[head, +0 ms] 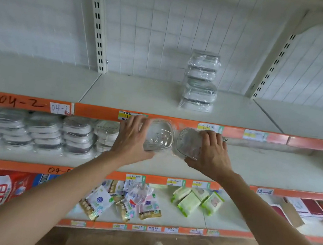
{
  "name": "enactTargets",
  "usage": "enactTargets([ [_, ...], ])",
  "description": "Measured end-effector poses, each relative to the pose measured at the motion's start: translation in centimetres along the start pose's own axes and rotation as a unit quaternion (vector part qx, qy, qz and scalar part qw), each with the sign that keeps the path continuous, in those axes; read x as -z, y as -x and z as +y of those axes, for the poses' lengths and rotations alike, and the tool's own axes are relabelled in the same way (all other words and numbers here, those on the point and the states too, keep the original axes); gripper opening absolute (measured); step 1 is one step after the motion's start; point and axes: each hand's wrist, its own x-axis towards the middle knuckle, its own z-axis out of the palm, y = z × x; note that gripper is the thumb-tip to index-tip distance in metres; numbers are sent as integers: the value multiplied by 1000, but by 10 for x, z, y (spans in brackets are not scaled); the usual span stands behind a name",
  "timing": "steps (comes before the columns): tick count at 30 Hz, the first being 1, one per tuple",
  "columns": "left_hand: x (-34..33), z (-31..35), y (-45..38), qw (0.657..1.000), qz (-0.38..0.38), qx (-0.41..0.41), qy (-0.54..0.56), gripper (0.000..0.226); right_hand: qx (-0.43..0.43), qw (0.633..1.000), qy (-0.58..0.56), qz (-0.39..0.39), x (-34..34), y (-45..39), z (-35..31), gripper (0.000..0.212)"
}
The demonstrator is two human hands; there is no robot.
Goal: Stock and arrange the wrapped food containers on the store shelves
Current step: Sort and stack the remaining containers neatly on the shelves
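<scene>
— Where were the containers when you stood at the shelves?
— Your left hand (133, 139) gripped one container (159, 135), your right hand (210, 152) gripped another (187, 145), side by side, nearly touching, before the middle shelf (273, 174).
— And the rest?
— A stack (200, 82) stood on the upper shelf (131, 95).

Soft, even daylight-white light fills my view, bright and flat, with no hard shadows; only a faint shade lies under the upper shelf (159, 99) along its front edge. The plastic wrap on the stacked containers (200, 82) throws small white glints. The wide lens bows the orange shelf edges and leans the slotted uprights (99, 25) outward toward the corners. Everything looks slightly soft; the top corners and the far right edge smear most, and the handwritten price labels (135, 177) stay unreadable.
</scene>
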Motion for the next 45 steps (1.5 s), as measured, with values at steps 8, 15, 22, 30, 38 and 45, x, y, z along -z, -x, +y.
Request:
enactTargets([
  [8,12,8,-81,999,-4,40,11,96,21,999,9,42,33,-59,35,89],
  [15,16,11,-171,1000,14,16,-23,97,39,997,8,63,47,-123,82,93],
  [22,25,-2,-221,991,5,108,85,103,49,994,-99,16,57,-206,118,87],
  [30,29,-12,-251,956,39,188,222,90,70,983,-145,-93,33,-275,116,79],
  [38,25,0,-289,965,9,137,223,75,75,948,-284,-125,40,-285,133,85],
  [45,-16,41,-326,978,-91,18,185,80,67,924,-363,-99,56,-273,163,80],
])
